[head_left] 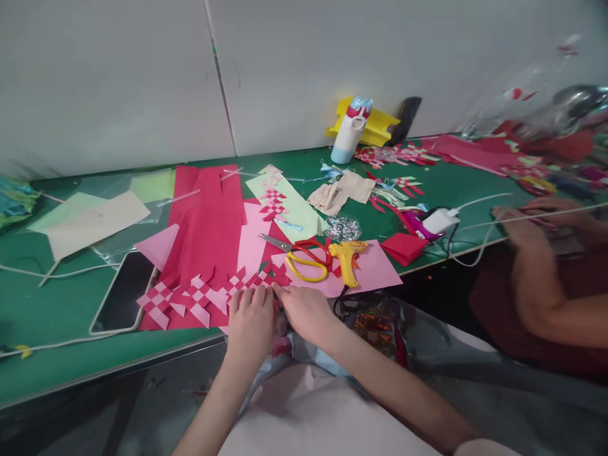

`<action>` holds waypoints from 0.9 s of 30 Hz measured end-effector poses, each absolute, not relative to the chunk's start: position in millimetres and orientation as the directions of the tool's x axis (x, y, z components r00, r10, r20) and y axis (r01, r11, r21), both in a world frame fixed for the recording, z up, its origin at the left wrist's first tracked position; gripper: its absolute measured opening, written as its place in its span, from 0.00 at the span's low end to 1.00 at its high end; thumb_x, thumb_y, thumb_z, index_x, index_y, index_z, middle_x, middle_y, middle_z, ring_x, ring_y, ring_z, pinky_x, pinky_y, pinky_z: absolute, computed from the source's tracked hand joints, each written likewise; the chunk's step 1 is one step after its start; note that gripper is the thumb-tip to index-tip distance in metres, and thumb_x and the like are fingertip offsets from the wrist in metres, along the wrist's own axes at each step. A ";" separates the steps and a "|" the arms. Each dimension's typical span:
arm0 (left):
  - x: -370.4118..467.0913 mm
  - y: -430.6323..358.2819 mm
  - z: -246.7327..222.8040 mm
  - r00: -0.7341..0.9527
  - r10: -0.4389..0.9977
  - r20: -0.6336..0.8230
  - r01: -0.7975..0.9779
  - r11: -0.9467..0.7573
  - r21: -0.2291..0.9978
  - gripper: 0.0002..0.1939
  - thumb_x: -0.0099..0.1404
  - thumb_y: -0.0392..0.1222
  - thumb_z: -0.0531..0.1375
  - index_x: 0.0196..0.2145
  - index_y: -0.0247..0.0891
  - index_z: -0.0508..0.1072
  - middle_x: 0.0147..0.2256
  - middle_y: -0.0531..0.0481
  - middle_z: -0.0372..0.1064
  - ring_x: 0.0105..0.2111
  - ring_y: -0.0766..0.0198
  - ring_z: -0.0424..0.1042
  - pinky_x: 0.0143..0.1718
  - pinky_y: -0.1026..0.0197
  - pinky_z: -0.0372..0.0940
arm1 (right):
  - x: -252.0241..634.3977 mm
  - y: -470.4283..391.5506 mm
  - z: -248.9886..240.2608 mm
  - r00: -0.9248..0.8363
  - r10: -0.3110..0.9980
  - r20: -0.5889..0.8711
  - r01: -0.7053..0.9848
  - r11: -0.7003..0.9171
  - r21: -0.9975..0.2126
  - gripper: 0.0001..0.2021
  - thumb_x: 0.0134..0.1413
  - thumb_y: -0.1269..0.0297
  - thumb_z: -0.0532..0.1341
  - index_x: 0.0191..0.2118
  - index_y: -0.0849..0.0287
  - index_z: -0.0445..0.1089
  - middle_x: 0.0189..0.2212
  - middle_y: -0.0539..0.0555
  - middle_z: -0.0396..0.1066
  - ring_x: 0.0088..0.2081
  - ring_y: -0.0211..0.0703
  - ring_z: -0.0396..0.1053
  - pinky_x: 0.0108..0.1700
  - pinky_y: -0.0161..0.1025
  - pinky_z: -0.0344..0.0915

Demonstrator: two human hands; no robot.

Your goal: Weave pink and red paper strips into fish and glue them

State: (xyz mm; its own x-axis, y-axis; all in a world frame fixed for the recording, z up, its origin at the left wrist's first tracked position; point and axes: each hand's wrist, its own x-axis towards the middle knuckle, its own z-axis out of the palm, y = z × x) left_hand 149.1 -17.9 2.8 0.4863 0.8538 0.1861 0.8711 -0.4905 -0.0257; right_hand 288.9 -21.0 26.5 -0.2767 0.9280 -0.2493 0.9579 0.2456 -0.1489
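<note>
My left hand (250, 320) rests at the table's front edge, fingers bent and close together beside a woven pink-and-red paper piece (237, 283). Right next to it is my right hand (306, 310), its fingertips drawn in near the same spot. Whatever the two hands pinch between them is hidden. Further woven paper pieces (198, 292) lie to the left on a large red paper sheet (204, 215). Just beyond my right hand are scissors (306, 265) with red and yellow handles and a yellow glue gun (349, 261) on pink paper (380, 269).
A phone (124, 294) lies at left on the green table (57, 316). Farther back are a white bottle (350, 136), a pale green sheet (299, 209), a dish of small beads (342, 228) and a white charger (441, 220) with cables. Another person's hands (522, 218) work at right.
</note>
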 end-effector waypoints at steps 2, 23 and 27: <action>148.9 -17.8 2.6 0.488 0.853 0.185 0.871 -0.491 -0.029 0.15 0.65 0.36 0.54 0.47 0.34 0.74 0.44 0.43 0.72 0.43 0.51 0.68 0.50 0.48 0.59 | 287.7 -20.7 26.0 -0.260 0.928 -0.266 0.962 0.228 -0.149 0.23 0.63 0.73 0.46 0.62 0.60 0.57 0.39 0.61 0.75 0.40 0.48 0.75 0.38 0.39 0.67; 151.1 -16.6 3.5 0.483 0.857 0.180 0.874 -0.485 -0.035 0.14 0.66 0.35 0.52 0.45 0.35 0.75 0.44 0.42 0.72 0.42 0.52 0.68 0.49 0.47 0.60 | 306.0 -1.5 31.1 -0.292 0.914 -0.283 0.931 0.205 -0.302 0.23 0.64 0.68 0.47 0.62 0.49 0.60 0.46 0.57 0.75 0.48 0.48 0.72 0.43 0.40 0.65; 152.5 -17.0 3.0 0.472 0.857 0.205 0.878 -0.477 -0.027 0.14 0.66 0.36 0.52 0.46 0.33 0.74 0.42 0.42 0.72 0.43 0.52 0.68 0.50 0.47 0.59 | 309.5 -3.8 30.4 -0.264 0.919 -0.294 0.947 0.190 -0.257 0.23 0.63 0.67 0.48 0.62 0.51 0.60 0.45 0.59 0.75 0.47 0.50 0.73 0.42 0.41 0.66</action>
